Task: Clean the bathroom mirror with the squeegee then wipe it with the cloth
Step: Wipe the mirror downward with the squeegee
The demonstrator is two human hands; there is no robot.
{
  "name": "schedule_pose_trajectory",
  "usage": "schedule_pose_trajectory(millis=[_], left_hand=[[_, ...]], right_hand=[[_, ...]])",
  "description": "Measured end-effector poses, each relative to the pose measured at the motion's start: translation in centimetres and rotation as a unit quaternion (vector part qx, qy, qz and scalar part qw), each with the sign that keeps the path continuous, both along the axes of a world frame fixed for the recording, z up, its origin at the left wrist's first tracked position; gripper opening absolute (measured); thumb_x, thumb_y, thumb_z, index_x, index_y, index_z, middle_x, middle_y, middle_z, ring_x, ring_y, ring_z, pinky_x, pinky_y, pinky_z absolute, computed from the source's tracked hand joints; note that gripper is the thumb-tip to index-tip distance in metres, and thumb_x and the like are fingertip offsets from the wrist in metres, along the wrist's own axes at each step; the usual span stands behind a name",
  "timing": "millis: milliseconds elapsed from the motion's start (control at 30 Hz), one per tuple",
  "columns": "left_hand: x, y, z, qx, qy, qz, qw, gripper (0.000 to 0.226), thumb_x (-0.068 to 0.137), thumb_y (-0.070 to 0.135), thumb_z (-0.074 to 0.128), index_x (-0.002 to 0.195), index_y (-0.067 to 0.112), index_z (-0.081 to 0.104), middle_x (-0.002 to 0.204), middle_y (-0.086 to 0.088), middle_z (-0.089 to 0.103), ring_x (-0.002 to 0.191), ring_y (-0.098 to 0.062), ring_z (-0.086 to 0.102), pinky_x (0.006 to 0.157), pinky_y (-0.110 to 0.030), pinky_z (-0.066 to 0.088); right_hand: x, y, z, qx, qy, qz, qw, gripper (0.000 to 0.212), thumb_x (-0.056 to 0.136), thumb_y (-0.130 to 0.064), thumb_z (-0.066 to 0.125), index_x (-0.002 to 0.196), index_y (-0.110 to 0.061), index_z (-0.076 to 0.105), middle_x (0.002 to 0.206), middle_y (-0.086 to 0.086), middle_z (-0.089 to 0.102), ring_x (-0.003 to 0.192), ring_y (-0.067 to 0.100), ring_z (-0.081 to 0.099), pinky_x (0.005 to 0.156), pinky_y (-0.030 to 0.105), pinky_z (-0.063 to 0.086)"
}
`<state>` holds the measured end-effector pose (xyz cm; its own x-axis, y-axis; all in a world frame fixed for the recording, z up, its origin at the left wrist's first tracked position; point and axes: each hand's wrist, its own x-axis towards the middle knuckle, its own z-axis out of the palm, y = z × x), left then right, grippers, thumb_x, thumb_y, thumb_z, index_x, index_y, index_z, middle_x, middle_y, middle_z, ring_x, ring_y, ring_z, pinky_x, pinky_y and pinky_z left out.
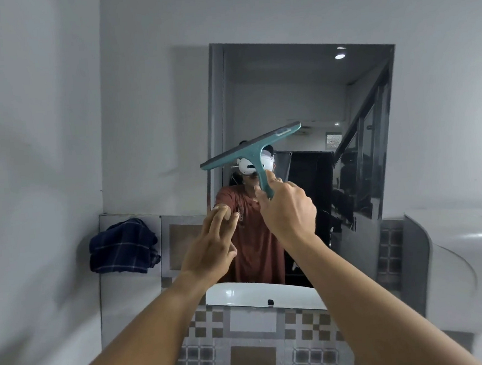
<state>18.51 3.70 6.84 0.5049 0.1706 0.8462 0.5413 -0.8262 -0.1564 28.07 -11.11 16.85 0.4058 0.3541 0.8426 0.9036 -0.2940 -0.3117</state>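
Head view. The mirror [299,98] is the landmark: a tall rectangular pane fixed to the pale wall above a white basin [242,293]. The right hand [289,211] is raised in front of the mirror's lower-middle area and is closed around the lower end of the handle of the squeegee [256,152], with the forefinger laid up along the handle. The squeegee is teal, T-shaped, with a dark rubber edge along the top of its blade. The blade's long axis runs diagonally across the mirror's left half, its low end overhanging the mirror's left edge and its high end reaching toward the mirror's centre; the handle drops from the blade's middle to the hand. Whether the rubber edge touches the glass cannot be told from this view.

The left hand [213,247] is empty, fingers extended and held close together, with the fingertips at or near the mirror's lower-left corner; contact with the glass is uncertain. The right hand is therefore the one nearer the tool and the one working.

The cloth [123,246], dark blue plaid and crumpled, rests on a ledge left of the mirror, below its bottom edge, nearer the left hand.

Judgement: the squeegee pass is in hand; levelling the tilted blade would likely precede a clean stroke.
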Motion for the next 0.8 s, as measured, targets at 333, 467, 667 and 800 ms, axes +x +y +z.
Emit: schedule_pose_trajectory(millis=[333, 467, 667, 800], left_hand=[[-0.5, 0.0, 0.1, 0.039, -0.022, -0.023, 0.999, 0.102, 0.056, 0.039, 0.096, 0.139, 0.001, 0.052, 0.142, -0.013, 0.038, 0.135, -0.028, 0.035, 0.101, -0.034, 0.041], [-0.5, 0.1, 0.1, 0.034, -0.014, -0.031, 0.999, 0.103, 0.056, 0.040, 0.096, 0.140, 0.001, 0.050, 0.142, -0.014, 0.041, 0.134, -0.031, 0.043, 0.095, -0.037, 0.052], [-1.0, 0.3, 0.5, 0.025, -0.007, -0.056, 0.998, 0.069, 0.081, 0.025, 0.079, 0.139, 0.000, 0.052, 0.143, -0.014, 0.046, 0.136, -0.029, 0.041, 0.101, -0.037, 0.050], [-1.4, 0.3, 1.9, 0.027, -0.046, -0.074, 0.996, 0.036, 0.096, 0.012, 0.053, 0.130, 0.002, 0.057, 0.130, -0.016, 0.060, 0.119, -0.030, 0.056, 0.096, -0.041, 0.057]], right_hand=[[3.6, -3.6, 1.3, -0.095, -0.093, -0.057, 0.989, 0.051, 0.103, -0.046, 0.050, 0.152, -0.034, 0.041, 0.114, 0.002, 0.064, 0.088, 0.029, 0.069, 0.065, 0.034, 0.051], [4.3, -4.0, 1.6, -0.105, -0.109, -0.057, 0.987, 0.050, 0.103, -0.045, 0.050, 0.152, -0.036, 0.042, 0.112, 0.001, 0.064, 0.086, 0.027, 0.068, 0.069, 0.039, 0.057], [5.5, -4.8, 2.1, -0.113, -0.118, -0.066, 0.984, 0.048, 0.104, -0.044, 0.049, 0.152, -0.038, 0.042, 0.113, 0.000, 0.062, 0.090, 0.025, 0.067, 0.071, 0.037, 0.056], [6.4, -5.3, 2.2, -0.124, -0.127, -0.076, 0.981, 0.047, 0.105, -0.044, 0.047, 0.152, -0.040, 0.041, 0.111, 0.000, 0.059, 0.089, 0.024, 0.066, 0.070, 0.037, 0.056]])
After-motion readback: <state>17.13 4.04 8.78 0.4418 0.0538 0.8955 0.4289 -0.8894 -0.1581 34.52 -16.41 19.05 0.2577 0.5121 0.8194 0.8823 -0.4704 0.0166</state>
